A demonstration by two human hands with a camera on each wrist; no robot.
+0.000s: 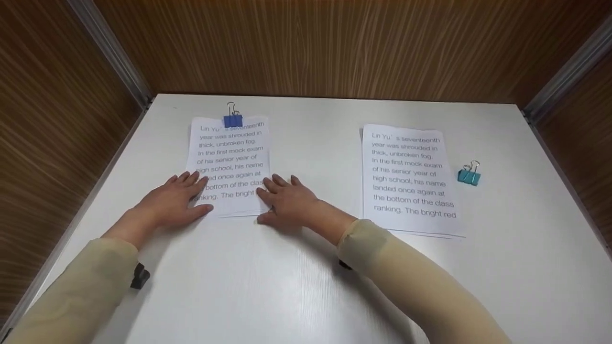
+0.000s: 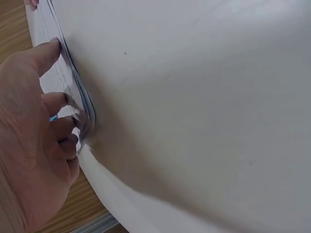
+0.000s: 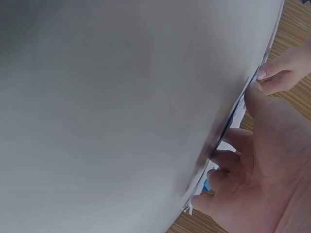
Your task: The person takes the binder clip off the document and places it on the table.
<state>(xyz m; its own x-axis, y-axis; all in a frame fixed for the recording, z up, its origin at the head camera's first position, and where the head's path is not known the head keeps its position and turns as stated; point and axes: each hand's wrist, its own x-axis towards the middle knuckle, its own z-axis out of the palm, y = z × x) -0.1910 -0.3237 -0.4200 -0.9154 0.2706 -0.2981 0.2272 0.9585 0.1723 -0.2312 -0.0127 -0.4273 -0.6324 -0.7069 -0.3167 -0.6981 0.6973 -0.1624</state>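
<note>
A stack of printed paper sheets [image 1: 229, 153] lies on the left part of the table, with a blue binder clip [image 1: 233, 121] over its top edge. My left hand [image 1: 172, 203] rests at the stack's lower left side, fingers spread and fingertips on the paper. On the opposite side, my right hand [image 1: 289, 201] touches the lower right edge with its fingers extended. In the left wrist view, the thumb and fingertips of the left hand [image 2: 29, 126] lie along the sheets' edge [image 2: 77, 82]. The right wrist view shows the right hand [image 3: 262, 155] at the layered paper edge.
A second printed stack [image 1: 406, 177] lies to the right on the white table [image 1: 311, 286], its sheets slightly offset at the bottom. Beside it stands a teal binder clip [image 1: 469, 177], apart from the paper. Wood-grain panels [image 1: 334, 48] enclose the table at the back and sides.
</note>
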